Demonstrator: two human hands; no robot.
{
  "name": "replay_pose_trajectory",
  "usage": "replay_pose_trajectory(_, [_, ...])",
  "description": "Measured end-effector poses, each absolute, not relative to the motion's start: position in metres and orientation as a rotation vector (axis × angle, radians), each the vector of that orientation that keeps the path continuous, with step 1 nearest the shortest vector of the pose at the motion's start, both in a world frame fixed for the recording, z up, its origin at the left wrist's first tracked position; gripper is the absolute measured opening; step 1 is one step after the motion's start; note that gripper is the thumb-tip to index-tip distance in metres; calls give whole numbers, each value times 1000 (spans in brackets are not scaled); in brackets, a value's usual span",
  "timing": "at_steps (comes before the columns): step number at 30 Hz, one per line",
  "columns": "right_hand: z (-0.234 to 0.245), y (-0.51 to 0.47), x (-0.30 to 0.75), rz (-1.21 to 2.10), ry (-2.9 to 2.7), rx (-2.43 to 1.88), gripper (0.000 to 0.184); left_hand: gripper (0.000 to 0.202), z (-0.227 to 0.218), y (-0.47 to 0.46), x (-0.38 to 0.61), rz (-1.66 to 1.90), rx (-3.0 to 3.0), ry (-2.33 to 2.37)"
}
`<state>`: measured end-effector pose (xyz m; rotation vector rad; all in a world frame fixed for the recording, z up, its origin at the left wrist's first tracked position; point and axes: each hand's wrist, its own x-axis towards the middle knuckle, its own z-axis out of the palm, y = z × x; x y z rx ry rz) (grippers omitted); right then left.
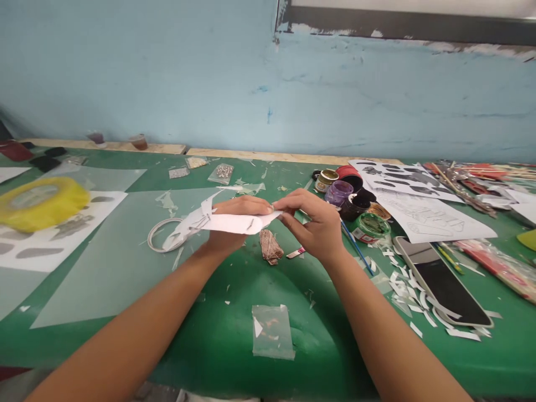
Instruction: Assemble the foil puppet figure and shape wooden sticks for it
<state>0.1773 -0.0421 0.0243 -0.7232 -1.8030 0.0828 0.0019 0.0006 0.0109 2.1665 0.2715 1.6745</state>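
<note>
A blue wall (167, 72) is rising behind a green counter (209, 340), which is spanning the view. On its left side a translucent sheet (121, 268) is spreading toward the near edge, and at the right a sheet with a line drawing (435, 215) is lying near some paint jars. A black-screened phone (446, 285) is resting in front of that drawing, while a yellow tape roll (42, 204) is sitting far left on a printed page. Over the middle, the right hand (310, 220) is pinching the tip of a white paper piece (228, 222) between thumb and fingers; the left hand (237, 209) is gripping the same piece, its fingers closing over the upper side. White strips are trailing from it toward a white ring (149, 237). An open green jar (371, 228) is standing beside the phone, just right of a blue brush (357, 247). Below the hands a brown block (271, 247) is lying, and paper scraps (402, 289) are littering the area around the phone.
</note>
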Motion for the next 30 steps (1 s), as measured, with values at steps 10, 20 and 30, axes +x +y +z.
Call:
replay_pose_trajectory(10, [20,-40,179,147,-1844,-766,13,6,14,3,-4,1543,2366,337])
replay_pose_trajectory(20, [16,-37,178,42,-1788,-829,18,5,3,-1,1,1494,2038,559])
replay_pose_trajectory(30, [23,-38,175,-61,-1803,-790,20,11,11,-7,7,1498,1925,617])
